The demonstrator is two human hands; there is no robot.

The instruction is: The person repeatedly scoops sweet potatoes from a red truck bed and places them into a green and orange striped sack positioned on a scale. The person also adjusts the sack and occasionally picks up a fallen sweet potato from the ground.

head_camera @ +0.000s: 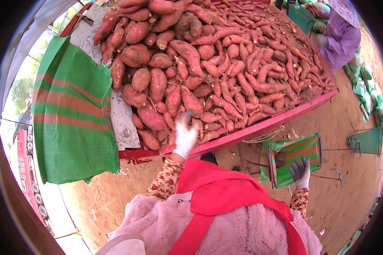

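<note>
In a white glove with dark fingertips, my left hand (185, 135) reaches onto the near edge of a heap of reddish sweet potatoes (191, 102). Its fingers curl down against the roots, and whether they grip one cannot be made out. My right hand (300, 173), gloved the same way, is spread with nothing in it. Below it to the left, a green woven sack with orange stripes (298, 149) hangs with its mouth held wide on a metal frame (271, 169). Something dark shows inside the sack. The heap rests on a red metal bed (265, 127).
Green striped sacks (73, 118) lie over a pale board (123, 124) on the left. A person in purple (340, 41) works at the far right. Another green sack stand (367, 141) and filled sacks (360, 86) stand on the dirt ground (348, 197).
</note>
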